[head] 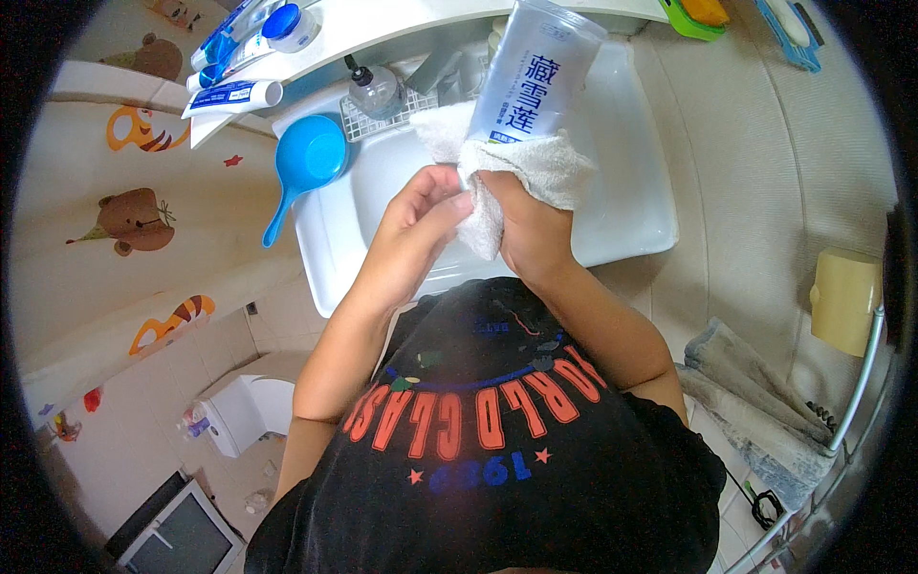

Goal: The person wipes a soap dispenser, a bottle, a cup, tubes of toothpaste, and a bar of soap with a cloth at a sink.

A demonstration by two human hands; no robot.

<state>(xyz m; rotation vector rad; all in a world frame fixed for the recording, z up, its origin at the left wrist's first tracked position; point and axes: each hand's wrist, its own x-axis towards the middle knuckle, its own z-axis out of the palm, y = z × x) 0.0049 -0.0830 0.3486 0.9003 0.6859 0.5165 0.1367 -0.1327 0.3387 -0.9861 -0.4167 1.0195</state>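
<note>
A large silver-white squeeze tube with blue writing stands tilted over the washbasin, its flat crimped end up. White terry cloth wraps its lower part and hides the cap end. My right hand grips the tube's lower part through the cloth, with its fingers partly covered by the folds. On the other side, my left hand pinches the cloth's edge between thumb and curled fingers.
A blue dipper rests on the basin's left rim. Behind it, a pump bottle stands on a white wire rack. Toothpaste tubes and a blue-lidded jar lie along the shelf above the basin.
</note>
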